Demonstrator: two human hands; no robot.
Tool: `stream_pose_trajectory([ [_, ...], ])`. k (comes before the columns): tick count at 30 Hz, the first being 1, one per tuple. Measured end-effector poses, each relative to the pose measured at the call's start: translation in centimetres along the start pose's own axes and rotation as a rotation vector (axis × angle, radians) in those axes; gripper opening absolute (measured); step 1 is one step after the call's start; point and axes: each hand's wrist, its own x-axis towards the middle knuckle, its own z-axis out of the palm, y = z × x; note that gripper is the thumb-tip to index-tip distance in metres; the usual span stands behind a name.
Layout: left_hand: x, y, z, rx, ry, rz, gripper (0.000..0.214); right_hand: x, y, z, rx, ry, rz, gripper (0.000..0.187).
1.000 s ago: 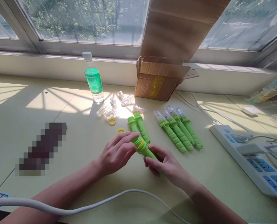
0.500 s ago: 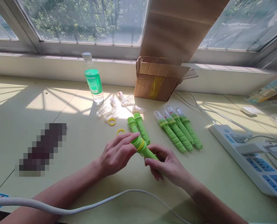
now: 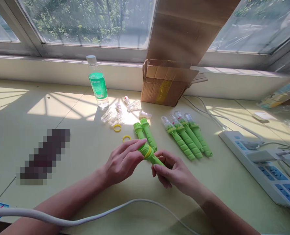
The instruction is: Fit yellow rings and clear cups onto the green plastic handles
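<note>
My right hand (image 3: 174,171) grips the lower part of a green plastic tube (image 3: 155,160), thumb on top and fingers curled beneath. A yellow ring (image 3: 148,152) sits around the tube below its threaded neck. My left hand (image 3: 125,160) is closed on the threaded end; its thumb is hidden. Just beyond lie two more green tubes (image 3: 148,134) with threaded necks, and two loose yellow rings (image 3: 117,127). Several clear plastic caps (image 3: 115,119) and small white pieces (image 3: 118,107) are scattered behind them. To the right, several green tubes with clear caps (image 3: 184,138) lie side by side.
A water bottle (image 3: 98,85) and an open cardboard box (image 3: 165,85) stand near the window wall. At right is a white power strip (image 3: 259,169) with plugs and cables. A white cable (image 3: 105,213) crosses in front of my forearms. A pixelated dark object (image 3: 45,156) lies left.
The held green tube and my right hand have shifted very slightly. Both hands keep nearly the same hold, and the things on the table have stayed in place.
</note>
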Motion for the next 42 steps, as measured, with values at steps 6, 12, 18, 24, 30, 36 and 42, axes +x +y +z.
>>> stream_pose_trajectory([
  [6, 0.3, 0.1, 0.1, 0.028, -0.02, -0.022, 0.025, 0.0, -0.2, -0.1, -0.103, -0.055, -0.01, 0.035],
  [12, 0.5, 0.0, 0.1, -0.025, -0.018, -0.032, 0.029, -0.2, 0.3, 0.4, -0.019, 0.045, 0.068, 0.03],
  [18, 0.1, 0.0, 0.0, 0.021, -0.028, -0.02, 0.025, 0.1, -0.1, -0.3, -0.056, -0.019, -0.072, 0.023],
  [24, 0.3, 0.1, 0.2, 0.004, -0.025, 0.0, 0.031, -0.1, 0.2, -0.3, -0.017, -0.049, 0.029, 0.027],
  [30, 0.0, 0.0, 0.2, 0.04, -0.007, -0.025, 0.024, 0.1, 0.1, -0.1, 0.016, 0.048, 0.027, 0.028],
  [36, 0.3, 0.2, 0.0, 0.043, 0.004, -0.01, 0.028, 0.0, -0.7, -0.4, -0.056, -0.039, -0.055, 0.037],
  [42, 0.6, 0.2, 0.0, 0.007, -0.051, -0.024, 0.031, -0.1, 0.3, 0.0, 0.026, -0.032, 0.062, 0.027],
])
